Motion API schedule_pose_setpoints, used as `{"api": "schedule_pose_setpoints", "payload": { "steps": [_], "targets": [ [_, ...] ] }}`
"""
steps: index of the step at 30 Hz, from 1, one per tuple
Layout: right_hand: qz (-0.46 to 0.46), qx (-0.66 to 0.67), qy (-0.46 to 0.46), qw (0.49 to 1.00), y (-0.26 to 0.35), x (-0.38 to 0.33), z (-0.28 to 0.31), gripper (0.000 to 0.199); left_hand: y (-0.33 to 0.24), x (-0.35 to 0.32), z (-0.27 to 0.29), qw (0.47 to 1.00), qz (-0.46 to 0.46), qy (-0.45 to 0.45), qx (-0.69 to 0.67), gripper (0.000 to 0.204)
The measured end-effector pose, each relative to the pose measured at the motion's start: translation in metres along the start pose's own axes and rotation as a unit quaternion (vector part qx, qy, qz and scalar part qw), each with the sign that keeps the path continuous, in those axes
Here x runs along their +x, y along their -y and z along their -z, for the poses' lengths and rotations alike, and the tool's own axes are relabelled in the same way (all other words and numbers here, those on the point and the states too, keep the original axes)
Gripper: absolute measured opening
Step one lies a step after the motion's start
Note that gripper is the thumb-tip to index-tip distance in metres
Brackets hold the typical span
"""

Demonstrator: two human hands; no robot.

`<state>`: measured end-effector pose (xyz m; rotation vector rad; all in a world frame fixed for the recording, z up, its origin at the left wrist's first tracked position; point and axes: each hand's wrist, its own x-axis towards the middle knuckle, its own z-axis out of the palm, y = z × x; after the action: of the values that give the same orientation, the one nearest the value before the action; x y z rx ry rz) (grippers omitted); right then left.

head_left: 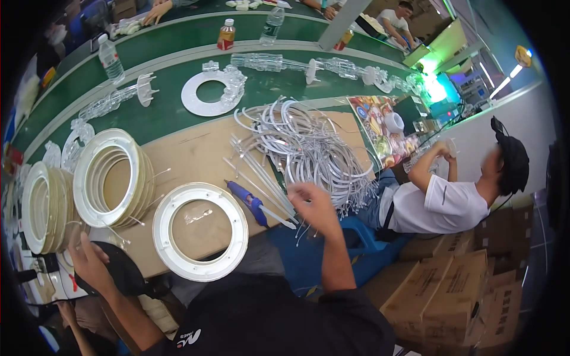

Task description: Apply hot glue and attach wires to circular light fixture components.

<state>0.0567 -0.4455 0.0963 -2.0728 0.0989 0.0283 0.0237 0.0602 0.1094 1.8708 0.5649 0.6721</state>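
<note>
A single white ring frame (163,237) lies flat on the cardboard in front of me. At the left, my left hand (90,261) is beside the stacked white rings (132,199), its fingers apart and nothing visible in them. My right hand (317,207), a little blurred, hovers at the near edge of a tangled pile of white light strips with thin wire ends (314,151). Its fingers are loosely bent and apart, with nothing seen between them. A blue glue gun (246,200) lies between the ring and the pile, beside several straight white strips (261,172).
Another ring stack (40,207) stands at far left. Clear plastic parts (261,62) and a white disc ring (193,95) lie on the green bench. Bottles (226,34) stand behind. A co-worker (439,202) sits at right, near cardboard boxes (436,296).
</note>
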Motion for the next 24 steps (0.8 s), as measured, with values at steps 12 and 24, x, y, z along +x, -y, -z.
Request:
{"api": "schedule_pose_setpoints", "payload": {
  "steps": [12, 24],
  "targets": [
    [0.109, -0.244, -0.268, 0.926, 0.035, 0.061, 0.069, 0.027, -0.045, -0.038, -0.047, 0.955, -0.178, 0.229, -0.06, 0.021],
    [0.211, 0.12, -0.249, 0.937, 0.151, 0.005, 0.064, 0.029, -0.16, -0.071, -0.127, 0.837, -0.225, 0.477, -0.146, 0.028]
  ]
}}
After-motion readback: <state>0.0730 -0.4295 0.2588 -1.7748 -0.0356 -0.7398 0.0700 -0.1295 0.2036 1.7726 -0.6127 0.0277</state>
